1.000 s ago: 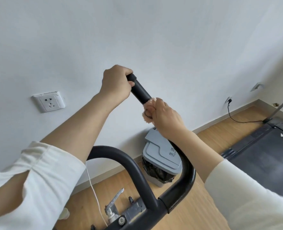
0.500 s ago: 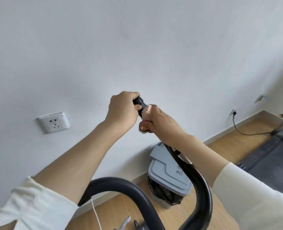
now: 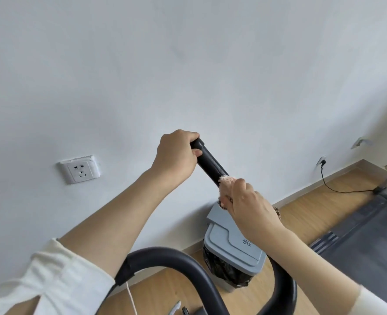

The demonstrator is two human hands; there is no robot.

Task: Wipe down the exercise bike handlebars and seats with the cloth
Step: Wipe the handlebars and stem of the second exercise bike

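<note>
- Head view is showing you everything around one landmark, the black handlebar grip [image 3: 208,163], which is slanting up toward the white wall [image 3: 188,64].
- Far left of the grip, a white wall socket [image 3: 80,169] is sitting on the wall, well apart from your hands.
- Just left of the grip, your left hand [image 3: 176,156] is curling closed around its upper end, with the fingers wrapping over the end cap and the thumb pressing on the grip's side.
- Below the grip, the looping black handlebar tube [image 3: 176,260] is crossing the lower frame, passing under your left forearm in its white sleeve [image 3: 51,280].
- At the lower end of the grip, your right hand [image 3: 249,205] is closing tightly on the pink cloth [image 3: 225,184], which is bunching around the bar and touching it there.
- Below and behind that hand, a grey lidded bin [image 3: 228,242] with a black liner is standing on the wooden floor [image 3: 301,214] against the wall.
- Far right of the grip, a dark treadmill deck [image 3: 369,230] is lying on the floor, with a black cable [image 3: 337,189] running to it from a wall plug.
</note>
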